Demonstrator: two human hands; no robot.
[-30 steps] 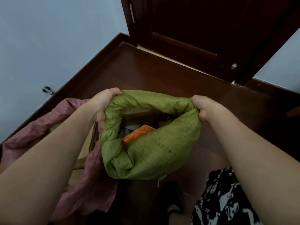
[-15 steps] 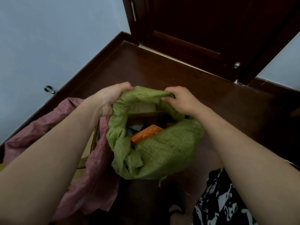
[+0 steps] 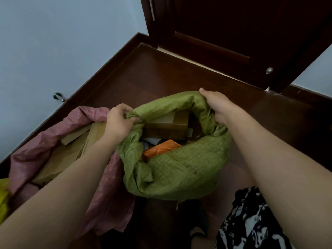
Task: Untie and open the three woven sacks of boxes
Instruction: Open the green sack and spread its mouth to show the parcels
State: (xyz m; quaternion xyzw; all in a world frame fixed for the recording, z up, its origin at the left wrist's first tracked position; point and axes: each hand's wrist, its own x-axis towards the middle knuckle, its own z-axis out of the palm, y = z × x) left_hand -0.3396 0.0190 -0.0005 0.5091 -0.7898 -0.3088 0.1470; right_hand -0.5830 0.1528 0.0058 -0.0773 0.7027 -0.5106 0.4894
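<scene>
Green sack point(image 3: 181, 169) on the floor point(image 3: 161, 76) — mouth open, boxes showing.
We grip its rolled rim: left hand point(image 3: 119, 121) and right hand point(image 3: 217, 106), fingers curled round soft, limp weave — take hold there.

both forearms point(image 3: 280, 159) are bare with no sleeves, watch or rings in sight, and a black-and-white patterned garment point(image 3: 251, 221) covers the person's lower body.
</scene>
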